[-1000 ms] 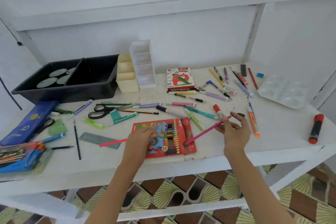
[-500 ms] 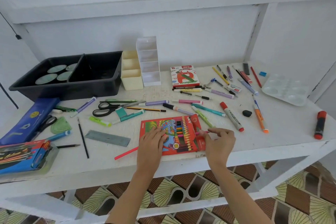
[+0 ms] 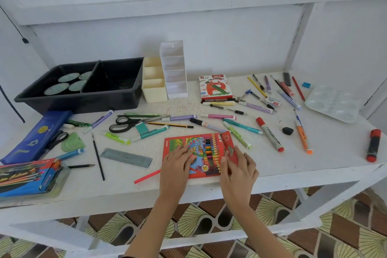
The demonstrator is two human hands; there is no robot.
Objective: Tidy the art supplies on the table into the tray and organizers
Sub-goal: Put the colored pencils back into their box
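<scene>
A red box of colour pencils lies flat near the table's front edge, its right end flap raised. My left hand rests flat on the box's left half, fingers straight. My right hand presses its fingers on the flap at the right end. A loose pink pencil lies just left of my left hand. The black two-part tray sits at the back left, with a cream organizer and a white organizer beside it.
Pens, markers and pencils are scattered behind and right of the box. Black scissors and a grey ruler lie to the left. An oil pastels box, a white palette, a blue pencil case and a red-black marker are also here.
My right hand carried a pink pencil from the right to the box's open end; that pencil is now out of sight and the hand lies on the flap. My left hand stayed on the box.
</scene>
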